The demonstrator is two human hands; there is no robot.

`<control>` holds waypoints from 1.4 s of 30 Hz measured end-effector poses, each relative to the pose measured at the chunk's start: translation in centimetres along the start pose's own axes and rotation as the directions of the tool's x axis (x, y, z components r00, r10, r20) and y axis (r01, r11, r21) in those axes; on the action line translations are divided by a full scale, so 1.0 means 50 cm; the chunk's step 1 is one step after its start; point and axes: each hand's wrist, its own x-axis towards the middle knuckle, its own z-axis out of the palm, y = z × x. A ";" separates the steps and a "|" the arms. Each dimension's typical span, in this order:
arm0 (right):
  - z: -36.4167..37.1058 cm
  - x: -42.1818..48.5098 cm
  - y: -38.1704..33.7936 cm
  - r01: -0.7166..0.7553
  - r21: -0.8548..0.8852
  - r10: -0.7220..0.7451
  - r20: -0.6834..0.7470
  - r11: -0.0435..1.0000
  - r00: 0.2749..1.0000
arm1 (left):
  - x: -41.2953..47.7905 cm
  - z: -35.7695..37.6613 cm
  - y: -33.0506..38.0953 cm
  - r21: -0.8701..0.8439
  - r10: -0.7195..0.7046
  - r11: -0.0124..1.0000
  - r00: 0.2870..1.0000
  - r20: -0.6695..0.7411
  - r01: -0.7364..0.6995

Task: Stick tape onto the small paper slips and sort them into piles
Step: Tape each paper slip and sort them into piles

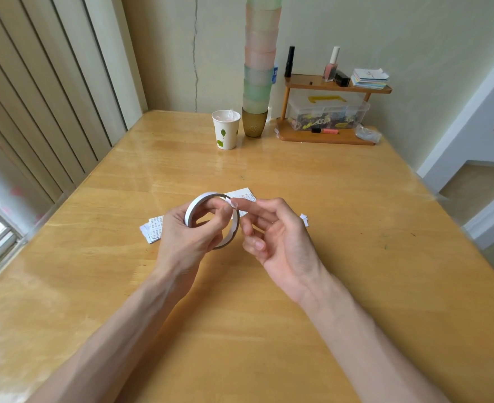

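Observation:
My left hand grips a white tape roll above the wooden table, with fingers through its ring. My right hand pinches the loose tape end at the roll's top between thumb and forefinger. A small pile of printed paper slips lies on the table left of my left hand. Another printed slip lies just behind the roll, partly hidden. A tiny white scrap sits to the right of my right hand.
A paper cup and a brown cup bearing a tall stack of pastel cups stand at the table's far edge. A wooden shelf with a clear box, bottles and cards stands at the far right.

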 end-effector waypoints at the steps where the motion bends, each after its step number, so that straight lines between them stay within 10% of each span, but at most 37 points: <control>1: 0.000 0.000 0.000 -0.002 0.019 0.002 -0.004 1.000 1.000 | 0.000 0.000 -0.001 -0.001 -0.002 1.000 1.000 -0.001 0.002; 11: -0.019 0.009 0.000 0.031 0.092 -0.022 -0.098 0.995 0.995 | 0.002 0.000 -0.002 -0.009 -0.036 0.999 0.999 -0.041 0.035; 16: -0.027 0.018 0.014 0.193 -0.259 -0.225 -0.098 0.946 0.969 | 0.004 0.000 -0.005 0.033 -0.062 0.997 0.998 -0.021 0.063; 34: -0.031 0.024 0.014 0.238 -0.207 -0.275 -0.177 0.949 0.945 | 0.009 -0.008 -0.012 0.146 -0.024 0.988 0.989 -0.145 0.045; 42: -0.026 0.024 0.026 0.317 -0.492 -0.426 -0.124 0.811 0.896 | 0.011 -0.008 -0.022 0.219 -0.135 0.965 0.989 -0.056 0.144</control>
